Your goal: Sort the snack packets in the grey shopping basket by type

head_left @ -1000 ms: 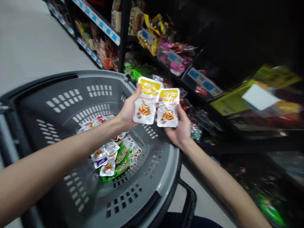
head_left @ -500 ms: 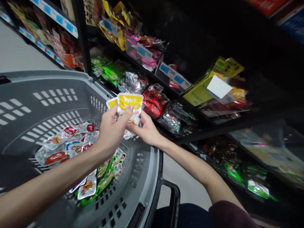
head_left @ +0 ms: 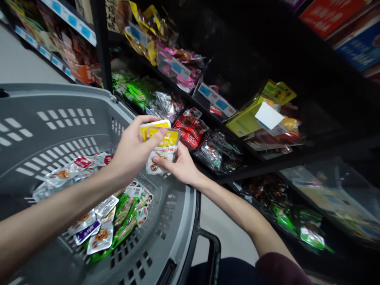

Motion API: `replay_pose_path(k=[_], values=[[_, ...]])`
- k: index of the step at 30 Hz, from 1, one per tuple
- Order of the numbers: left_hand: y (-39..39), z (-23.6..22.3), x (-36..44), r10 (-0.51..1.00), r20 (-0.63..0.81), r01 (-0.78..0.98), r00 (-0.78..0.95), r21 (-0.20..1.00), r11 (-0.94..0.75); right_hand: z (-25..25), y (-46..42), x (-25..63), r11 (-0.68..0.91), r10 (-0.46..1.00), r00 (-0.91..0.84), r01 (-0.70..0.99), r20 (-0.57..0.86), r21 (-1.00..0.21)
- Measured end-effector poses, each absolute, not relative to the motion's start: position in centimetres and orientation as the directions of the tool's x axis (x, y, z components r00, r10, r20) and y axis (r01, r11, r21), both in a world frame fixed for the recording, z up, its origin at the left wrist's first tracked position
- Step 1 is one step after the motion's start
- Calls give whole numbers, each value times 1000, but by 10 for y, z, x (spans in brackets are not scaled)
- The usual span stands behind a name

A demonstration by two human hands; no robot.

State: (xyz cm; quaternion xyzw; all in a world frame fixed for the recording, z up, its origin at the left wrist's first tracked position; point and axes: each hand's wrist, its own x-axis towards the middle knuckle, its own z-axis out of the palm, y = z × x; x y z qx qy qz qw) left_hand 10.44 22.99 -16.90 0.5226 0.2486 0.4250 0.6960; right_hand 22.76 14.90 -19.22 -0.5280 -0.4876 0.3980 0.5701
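Observation:
Over the far right rim of a grey shopping basket [head_left: 89, 92], both hands grip a small overlapping stack of yellow-and-white snack packets [head_left: 166, 148]. My left hand [head_left: 138, 140] is closed on the stack from the left, its thumb lying across the front packet. From the right, my right hand [head_left: 179, 164] pinches the lower part, thumb in front and the other fingers hidden behind. At least two packets show, one partly behind the other. Below them in the basket lie silver snack packets [head_left: 102, 235] and green snack packs [head_left: 123, 223], partly covered by my left forearm.
Dark store shelving [head_left: 103, 51] runs along the right. It carries red packets [head_left: 191, 126], pink packs [head_left: 184, 59], yellow bags [head_left: 151, 27] and a yellow-green box [head_left: 246, 122]. The basket's black handle [head_left: 215, 253] sticks out near my legs.
The two packets held apart, one in each hand, are now brought together and overlap. The view has swung right, showing more shelf. In the last half second the stack tilted slightly.

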Motion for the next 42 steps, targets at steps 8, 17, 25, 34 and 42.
replay_pose_path(k=[8, 17, 25, 34, 42], values=[[233, -155, 101, 855, 139, -432, 499, 896, 106, -191, 147, 221, 144, 959, 236, 79, 159, -986], [233, -157, 104, 864, 167, -518, 476, 846, 122, -185, 149, 214, 213, 884, 397, 127, 246, -969], [236, -168, 106, 739, 188, -443, 647, 881, 164, -187, 155, 220, 147, 904, 388, 117, 182, -982], [268, -160, 93, 681, 322, -368, 657, 926, -82, -175, 164, 236, 174, 892, 389, 172, 230, -970], [290, -171, 82, 548, 333, -80, 768, 898, -433, -122, 186, 264, 14, 995, 89, 311, 43, -950]])
